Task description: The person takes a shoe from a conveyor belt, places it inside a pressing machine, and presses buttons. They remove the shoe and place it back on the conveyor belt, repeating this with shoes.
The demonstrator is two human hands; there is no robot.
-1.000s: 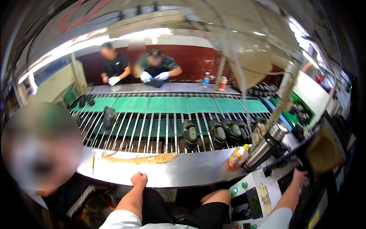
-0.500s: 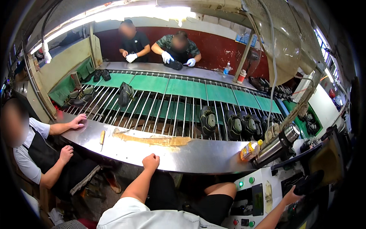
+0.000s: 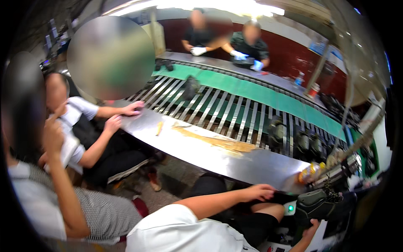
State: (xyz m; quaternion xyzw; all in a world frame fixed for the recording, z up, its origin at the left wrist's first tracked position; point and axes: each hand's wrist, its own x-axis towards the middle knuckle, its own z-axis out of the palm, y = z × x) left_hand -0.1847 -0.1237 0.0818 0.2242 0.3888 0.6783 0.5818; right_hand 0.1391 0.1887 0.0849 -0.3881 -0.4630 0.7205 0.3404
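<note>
At the lower right my right hand grips a black safety shoe with grey trim and dark laces, holding it from below above the white machine. My left hand is stretched out just past the near edge of the steel table. Its fingers are apart and hold nothing, a short way left of the shoe. A bottle of yellow liquid stands on the table corner beyond the shoe, next to a steel thermos.
A slatted roller conveyor carries several black shoes. A wooden-handled tool lies on the table. A seated co-worker's hand rests at its left end; another person's raised hand is nearer. Two people work across the conveyor.
My view has turned left, bringing another person in at the left. My right hand has brought the shoe leftward from the machine; my left hand has opened and moved right toward it.
</note>
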